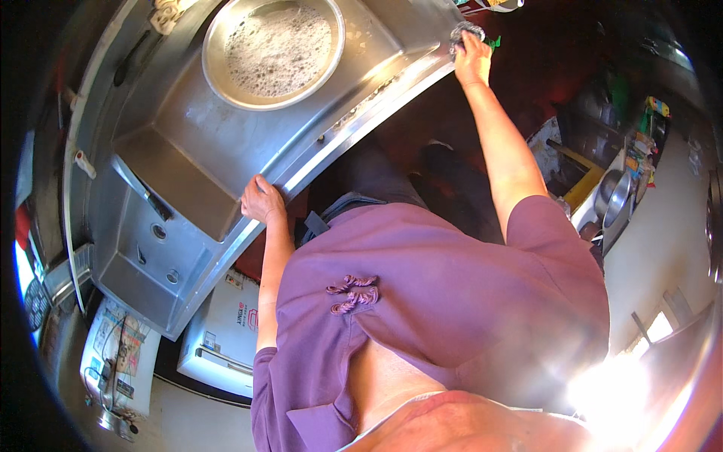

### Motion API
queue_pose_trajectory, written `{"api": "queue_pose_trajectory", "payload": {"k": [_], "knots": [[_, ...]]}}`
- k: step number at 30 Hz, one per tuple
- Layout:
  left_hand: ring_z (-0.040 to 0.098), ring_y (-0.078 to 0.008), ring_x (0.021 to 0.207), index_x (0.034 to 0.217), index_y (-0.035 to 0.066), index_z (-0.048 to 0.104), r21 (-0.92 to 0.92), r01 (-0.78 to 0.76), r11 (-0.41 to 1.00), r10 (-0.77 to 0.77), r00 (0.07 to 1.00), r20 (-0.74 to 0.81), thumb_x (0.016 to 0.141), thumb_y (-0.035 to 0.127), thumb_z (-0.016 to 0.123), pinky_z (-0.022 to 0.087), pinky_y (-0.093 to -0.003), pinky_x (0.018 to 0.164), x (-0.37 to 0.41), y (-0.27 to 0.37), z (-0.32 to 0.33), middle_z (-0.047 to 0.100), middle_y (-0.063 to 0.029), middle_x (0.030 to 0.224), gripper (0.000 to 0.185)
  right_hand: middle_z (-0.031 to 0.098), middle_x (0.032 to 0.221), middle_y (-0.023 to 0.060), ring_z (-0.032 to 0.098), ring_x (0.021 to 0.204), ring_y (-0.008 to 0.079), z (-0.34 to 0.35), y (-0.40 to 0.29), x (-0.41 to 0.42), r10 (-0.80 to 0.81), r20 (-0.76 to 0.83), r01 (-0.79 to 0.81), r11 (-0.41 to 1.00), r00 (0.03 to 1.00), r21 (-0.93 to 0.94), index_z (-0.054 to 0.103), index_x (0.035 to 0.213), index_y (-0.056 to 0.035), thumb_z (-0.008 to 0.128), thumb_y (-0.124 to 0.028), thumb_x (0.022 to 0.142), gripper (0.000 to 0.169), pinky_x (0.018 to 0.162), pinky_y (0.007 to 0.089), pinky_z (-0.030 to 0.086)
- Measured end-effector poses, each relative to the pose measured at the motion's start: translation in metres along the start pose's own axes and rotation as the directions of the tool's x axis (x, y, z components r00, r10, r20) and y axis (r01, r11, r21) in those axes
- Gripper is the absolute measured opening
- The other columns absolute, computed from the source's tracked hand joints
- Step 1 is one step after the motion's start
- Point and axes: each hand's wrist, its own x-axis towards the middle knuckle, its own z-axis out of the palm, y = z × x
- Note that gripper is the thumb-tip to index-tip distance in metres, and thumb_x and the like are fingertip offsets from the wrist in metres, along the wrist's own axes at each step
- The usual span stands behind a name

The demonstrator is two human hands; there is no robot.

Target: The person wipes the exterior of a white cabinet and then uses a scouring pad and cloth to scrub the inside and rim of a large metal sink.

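Note:
My right hand (pixel 473 59) holds a steel wool scourer (pixel 466 34) against the far right end of a stainless steel sink (pixel 226 135). Something green shows just beyond the fingers. With its fingers bent over the sink's front rim, my left hand (pixel 264 200) grips the metal edge beside the divider. A round metal basin (pixel 217 85) sits in the larger compartment and holds sudsy water (pixel 279 51). Near the divider at the left lies a knife (pixel 157 205) with a black handle. Dark wet specks (pixel 367 101) run along the front ledge between my hands.
A curved pale hose or pipe (pixel 70 220) runs behind the sink. Below its left end stands a white appliance (pixel 220 333). At the right, metal bowls (pixel 613 198) and packets (pixel 644 152) crowd a counter. A crumpled cloth (pixel 166 14) lies at the upper left.

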Motion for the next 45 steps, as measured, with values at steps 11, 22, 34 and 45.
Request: {"api": "queue_pose_trajectory", "payload": {"k": [11,22,34,45], "knots": [[0.056,-0.0338,0.105,0.112,0.006,0.066,-0.281,-0.263,0.923,0.216,0.958,-0.189,0.088,0.018,0.064,0.043,-0.0441,0.093,-0.004,-0.057,-0.030,0.066,-0.0139,0.109,0.026,0.065,0.103,0.0122,0.060,0.096,0.0302,-0.055,-0.253,-0.102,-0.400,-0.026,0.343,0.750,0.916,0.566,0.064,0.102,-0.0089,0.056,-0.007,0.091,0.014,0.089,0.0379,0.049],[0.055,-0.0322,0.109,0.113,0.006,0.066,-0.274,-0.044,0.961,-0.003,0.986,-0.168,0.085,0.014,0.065,0.041,-0.0433,0.098,-0.051,-0.174,-0.054,0.063,-0.0134,0.114,0.028,0.063,0.102,0.0107,0.057,0.103,0.0318,0.002,-0.050,-0.038,-0.127,-0.067,0.119,0.986,0.990,-0.115,0.065,0.093,-0.0077,0.063,-0.008,0.077,0.017,0.085,0.0472,0.044],[0.054,-0.0349,0.114,0.114,0.006,0.063,-0.231,-0.136,0.963,0.088,0.974,-0.207,0.081,0.011,0.067,0.042,-0.0456,0.099,-0.041,-0.144,-0.054,0.060,-0.0162,0.118,0.034,0.066,0.102,0.0106,0.061,0.099,0.0330,-0.051,-0.213,-0.093,-0.446,0.044,0.371,0.791,0.894,0.487,0.064,0.096,-0.0093,0.060,0.001,0.077,0.022,0.089,0.0397,0.050],[0.058,-0.0319,0.110,0.110,0.010,0.068,-0.065,0.142,0.988,-0.151,0.973,-0.176,0.091,0.024,0.057,0.034,-0.0540,0.105,0.009,-0.102,-0.014,0.066,-0.0107,0.115,0.025,0.070,0.099,0.0111,0.061,0.105,0.0324,-0.015,-0.269,-0.070,-0.478,0.455,0.336,0.871,0.751,0.359,0.073,0.090,-0.0102,0.060,-0.025,0.078,0.023,0.092,0.0445,0.048]]}}
